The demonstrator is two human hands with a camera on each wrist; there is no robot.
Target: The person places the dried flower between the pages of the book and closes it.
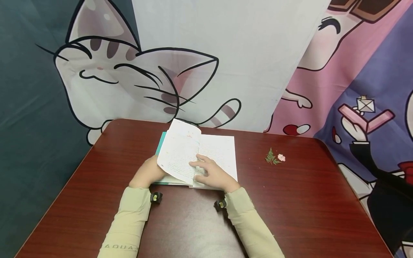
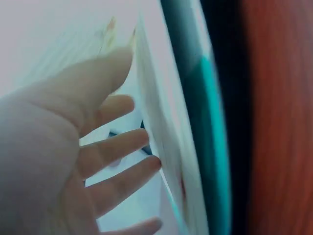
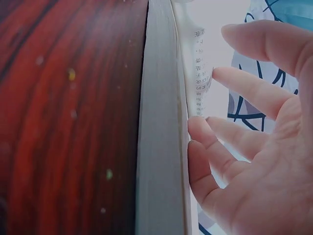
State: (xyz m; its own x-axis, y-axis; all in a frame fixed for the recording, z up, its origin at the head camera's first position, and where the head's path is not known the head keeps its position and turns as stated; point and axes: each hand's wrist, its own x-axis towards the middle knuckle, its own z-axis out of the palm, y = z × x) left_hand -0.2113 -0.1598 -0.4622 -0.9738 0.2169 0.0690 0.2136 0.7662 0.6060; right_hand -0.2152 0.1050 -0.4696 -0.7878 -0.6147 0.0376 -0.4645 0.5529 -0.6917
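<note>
An open book [image 1: 221, 150] with a teal cover lies on the table, and one printed leaf [image 1: 179, 150] stands lifted at an angle over its left half. My left hand [image 1: 150, 172] is at the lower left of that leaf, its fingers hidden behind the paper in the head view. The left wrist view has the same hand [image 2: 93, 152] with fingers spread and fairly straight beside the pages. Near the spine, my right hand [image 1: 211, 173] lies over the book with fingers extended. In the right wrist view its lower fingertips [image 3: 198, 128] touch the page edge.
On the dark red table [image 1: 309, 200], right of the book, lie a green fern sprig [image 1: 271, 157] and a small pink flower [image 1: 281, 157]. A cartoon-printed cloth [image 1: 258, 71] hangs behind the table's far edge.
</note>
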